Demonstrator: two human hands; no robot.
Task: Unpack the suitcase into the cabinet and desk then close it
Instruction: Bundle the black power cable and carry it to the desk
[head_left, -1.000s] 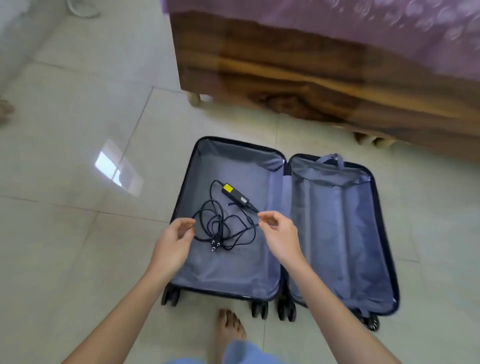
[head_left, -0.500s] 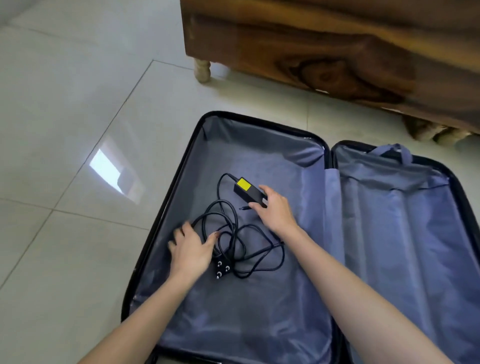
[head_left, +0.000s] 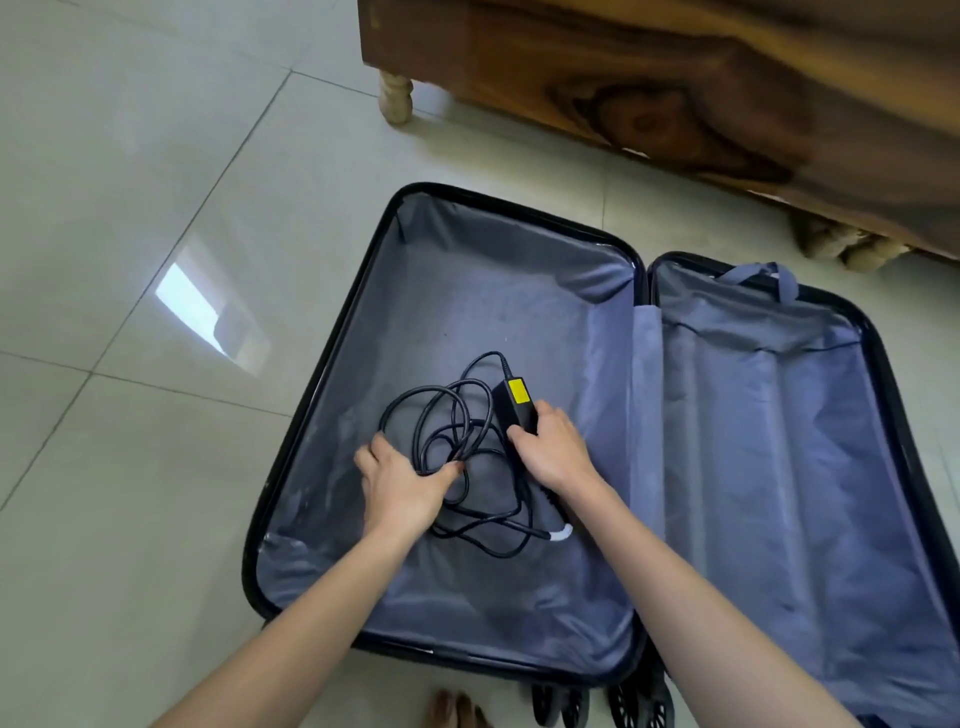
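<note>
head view: my left hand clutches tangled black cable, right hand yellow-labelled black adapter; loose loops could snag.

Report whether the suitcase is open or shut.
Open: the suitcase lies flat, its two lined halves spread side by side, the charger in one.

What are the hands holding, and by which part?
The right hand pinches the black charger brick with a yellow label at its near end; the left hand grips loops of its black cable.
</note>
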